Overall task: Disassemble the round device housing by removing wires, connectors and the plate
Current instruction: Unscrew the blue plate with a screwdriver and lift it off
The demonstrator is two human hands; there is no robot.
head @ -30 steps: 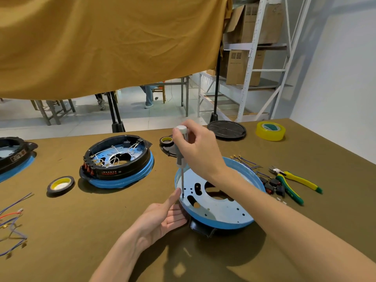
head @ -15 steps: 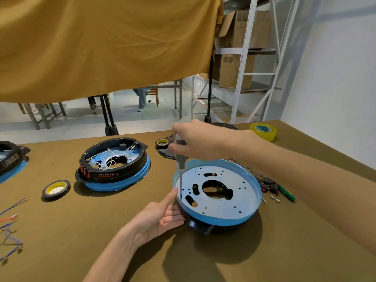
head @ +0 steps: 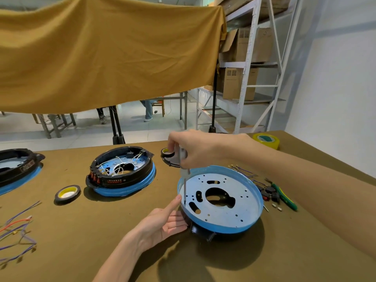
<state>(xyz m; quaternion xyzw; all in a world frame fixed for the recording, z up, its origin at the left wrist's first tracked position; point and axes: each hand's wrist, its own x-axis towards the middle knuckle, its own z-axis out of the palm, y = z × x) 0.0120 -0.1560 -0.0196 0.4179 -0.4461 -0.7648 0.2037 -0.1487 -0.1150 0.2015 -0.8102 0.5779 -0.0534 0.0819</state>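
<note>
Head view: screwdriver on round plate.
Right hand [head: 195, 148] grips upright screwdriver [head: 184, 171]; left hand [head: 162, 222], fingers straight, touches perforated metal plate [head: 234, 200].

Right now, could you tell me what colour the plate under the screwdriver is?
Light blue, with a deeper blue rim: plate, head view.
</note>
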